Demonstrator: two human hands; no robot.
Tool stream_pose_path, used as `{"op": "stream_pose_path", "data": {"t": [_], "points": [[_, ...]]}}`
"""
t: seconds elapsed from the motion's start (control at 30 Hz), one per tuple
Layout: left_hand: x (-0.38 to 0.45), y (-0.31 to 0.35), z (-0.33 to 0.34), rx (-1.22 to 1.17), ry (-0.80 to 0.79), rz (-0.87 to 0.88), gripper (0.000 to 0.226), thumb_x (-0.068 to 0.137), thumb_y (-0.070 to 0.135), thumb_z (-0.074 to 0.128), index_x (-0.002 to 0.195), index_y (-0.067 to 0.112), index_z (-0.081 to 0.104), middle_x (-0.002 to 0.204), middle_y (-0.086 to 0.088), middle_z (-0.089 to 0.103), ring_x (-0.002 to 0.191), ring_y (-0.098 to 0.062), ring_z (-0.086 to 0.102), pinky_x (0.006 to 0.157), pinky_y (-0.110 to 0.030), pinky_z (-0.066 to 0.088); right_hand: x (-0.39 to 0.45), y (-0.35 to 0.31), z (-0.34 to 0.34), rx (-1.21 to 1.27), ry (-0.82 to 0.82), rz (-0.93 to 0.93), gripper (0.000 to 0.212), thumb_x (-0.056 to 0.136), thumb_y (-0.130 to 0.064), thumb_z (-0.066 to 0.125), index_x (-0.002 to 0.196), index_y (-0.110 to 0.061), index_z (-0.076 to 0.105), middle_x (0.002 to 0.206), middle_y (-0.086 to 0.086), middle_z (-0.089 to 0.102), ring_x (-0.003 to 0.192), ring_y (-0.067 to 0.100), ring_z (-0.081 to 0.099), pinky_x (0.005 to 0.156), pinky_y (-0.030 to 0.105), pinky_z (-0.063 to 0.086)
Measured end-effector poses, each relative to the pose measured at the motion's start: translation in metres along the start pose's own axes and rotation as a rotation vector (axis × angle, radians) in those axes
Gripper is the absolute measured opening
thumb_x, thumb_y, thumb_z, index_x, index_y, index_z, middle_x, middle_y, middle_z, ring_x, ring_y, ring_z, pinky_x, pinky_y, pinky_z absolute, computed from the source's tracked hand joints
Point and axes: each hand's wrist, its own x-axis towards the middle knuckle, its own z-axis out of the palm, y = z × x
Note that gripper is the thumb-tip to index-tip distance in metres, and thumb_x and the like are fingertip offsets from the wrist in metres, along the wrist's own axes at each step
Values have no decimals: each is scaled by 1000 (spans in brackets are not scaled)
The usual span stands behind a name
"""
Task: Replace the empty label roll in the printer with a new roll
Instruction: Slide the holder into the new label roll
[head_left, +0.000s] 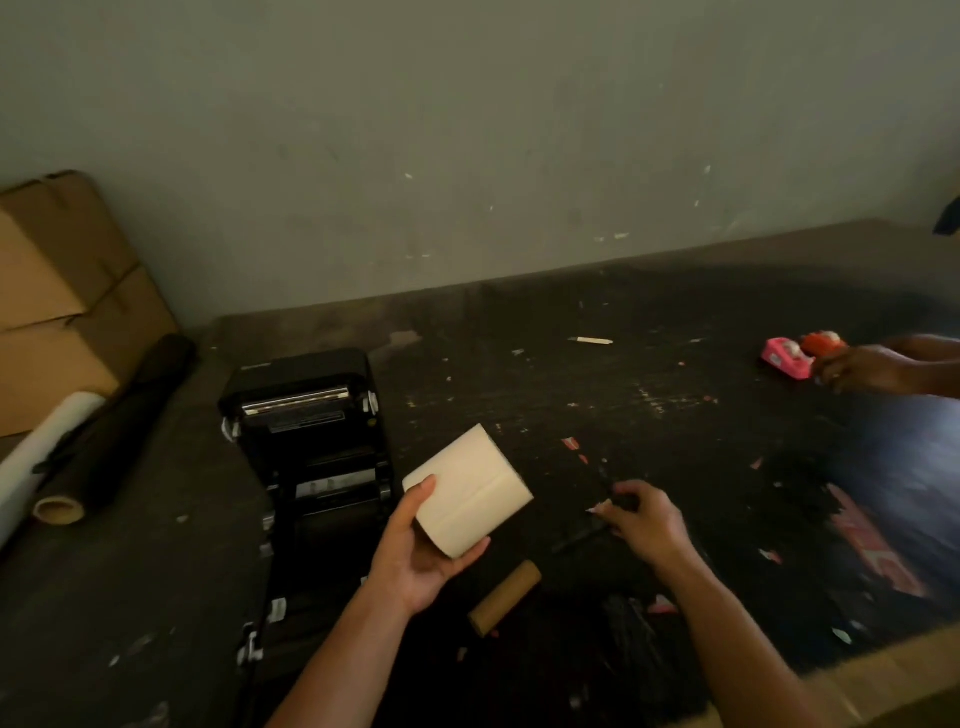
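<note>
A black label printer (311, 447) stands open on the dark table, lid tilted back, its roll bay showing. My left hand (421, 551) holds a full cream label roll (470, 491) just right of the printer, above the table. The empty brown cardboard core (505, 597) lies on the table below that roll. My right hand (644, 519) hovers to the right of the roll, fingers pinched on what looks like a small dark object; the blur hides what it is.
Cardboard boxes (57, 291) are stacked at the back left, with a black roll (124, 421) and a white roll (41, 457) beside them. Another person's hand (867, 369) reaches by a pink tape dispenser (787, 358) at far right. Paper scraps litter the table (623, 364).
</note>
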Motion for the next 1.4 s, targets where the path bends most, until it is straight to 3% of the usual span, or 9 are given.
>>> {"op": "stream_pose_path", "data": {"t": [0.1, 0.33, 0.47, 0.6, 0.7, 0.87, 1.23, 1.33, 1.4], "points": [[0, 3, 0, -22, -69, 14, 54, 68, 29, 71, 120, 24, 55, 126, -19, 56, 115, -43, 54, 82, -58, 49, -11, -49, -29, 132, 137, -205, 47, 85, -24, 66, 129, -18, 51, 117, 6, 60, 101, 18, 61, 85, 34, 53], [-6, 8, 15, -25, -191, 5, 58, 69, 31, 70, 124, 24, 53, 122, -20, 57, 110, -42, 55, 78, -56, 50, -40, -116, -46, 299, 106, -392, 43, 86, -22, 66, 127, -22, 52, 102, -4, 59, 85, 8, 63, 54, 16, 49], [-5, 8, 15, -25, -243, -4, 103, 31, 29, 96, 125, 22, 54, 125, -21, 58, 111, -42, 57, 72, -53, 56, -45, -116, -48, 324, 76, -399, 45, 85, -22, 67, 127, -21, 52, 103, -3, 60, 82, 8, 64, 46, 12, 49], [-6, 8, 15, -17, -267, -5, 103, 28, 28, 96, 123, 20, 56, 119, -21, 61, 107, -42, 59, 73, -53, 57, -50, -122, -46, 178, 90, -463, 49, 85, -25, 66, 130, -21, 50, 116, 2, 58, 84, 4, 60, 43, 11, 46], [-8, 7, 16, 13, -283, -7, 99, 33, 29, 95, 123, 20, 55, 118, -21, 61, 105, -42, 59, 73, -53, 56, -54, -128, -44, 45, 65, -527, 52, 84, -29, 67, 132, -26, 48, 118, -3, 55, 84, 3, 59, 49, 12, 45], [-9, 4, 25, 37, -315, 11, 109, 23, 31, 96, 123, 20, 55, 118, -22, 61, 104, -41, 61, 70, -51, 57, -61, -129, -22, -74, 15, -611, 52, 82, -31, 68, 131, -28, 47, 117, -12, 49, 108, 8, 54, 90, 30, 52], [0, 2, 22, 52, -365, 46, 102, 26, 31, 96, 119, 19, 58, 101, -20, 74, 105, -41, 62, 74, -52, 56, -68, -113, 4, 47, -51, -609, 33, 97, -23, 47, 129, -25, 52, 117, -12, 53, 97, -8, 50, 75, 11, 39], [1, 1, 21, 85, -341, 59, 98, 30, 33, 95, 119, 20, 58, 104, -19, 73, 106, -40, 62, 76, -52, 55, -69, -109, 7, 82, -102, -531, 35, 98, -27, 43, 132, -26, 48, 121, -7, 54, 99, -1, 52, 82, 18, 44], [0, 2, 22, 114, -316, 58, 87, 42, 32, 88, 122, 20, 56, 112, -19, 69, 109, -41, 61, 78, -53, 53, -73, -109, 10, 151, -187, -425, 39, 98, -36, 40, 136, -27, 43, 122, 0, 54, 104, 9, 54, 91, 34, 49]]}}
